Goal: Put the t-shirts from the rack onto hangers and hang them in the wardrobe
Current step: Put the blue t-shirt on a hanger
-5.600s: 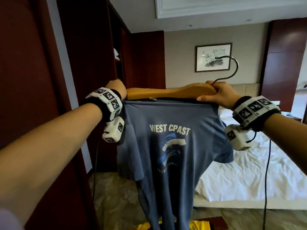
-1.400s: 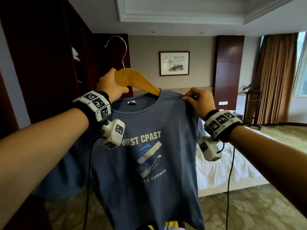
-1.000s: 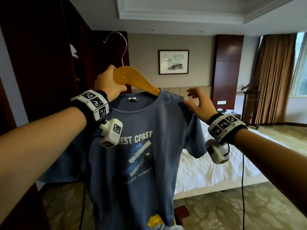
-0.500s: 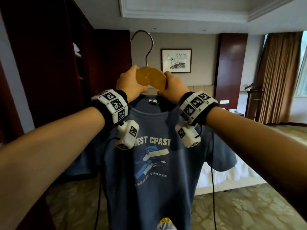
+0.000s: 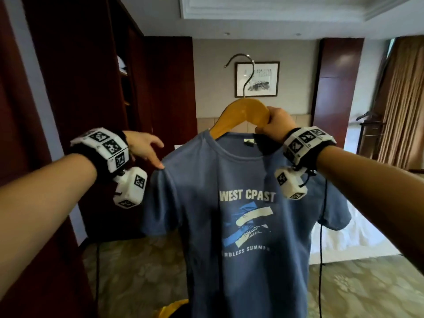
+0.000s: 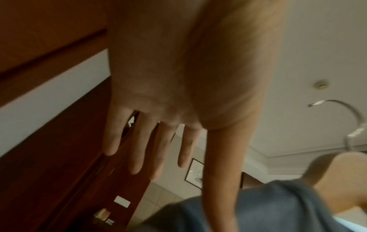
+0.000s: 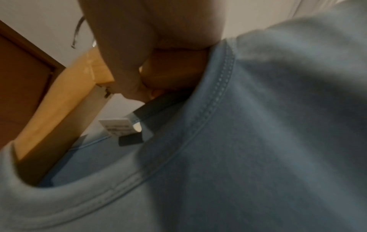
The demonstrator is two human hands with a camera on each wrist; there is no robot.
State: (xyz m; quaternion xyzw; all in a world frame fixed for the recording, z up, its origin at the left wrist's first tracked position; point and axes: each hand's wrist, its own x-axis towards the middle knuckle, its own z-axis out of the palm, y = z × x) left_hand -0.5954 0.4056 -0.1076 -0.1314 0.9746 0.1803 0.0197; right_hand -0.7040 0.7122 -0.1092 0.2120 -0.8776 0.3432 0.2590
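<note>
One blue cotton t-shirt point(image 5: 241, 226), printed "WEST CPAST" and "ENDLESS SUMMER", hangs on one curved wooden hanger with a metal hook point(image 5: 241, 111), held up mid-room, right of the dark wooden wardrobe point(image 5: 91, 76). The right hand point(image 5: 273, 125) grips the hanger's top. The left hand point(image 5: 142, 148), fingers spread, touches the shirt's left shoulder.

The slate-blue cotton t-shirt point(image 5: 241, 237) at centre frame bears white lettering and a graphic of blue and cream stripes. The honey-yellow wooden hanger point(image 5: 243, 113) above it has a silver metal hook. At left stands the dark reddish-brown wooden wardrobe point(image 5: 91, 88). The beige carpet point(image 5: 358, 288) at lower right shows a pale floral pattern.
</note>
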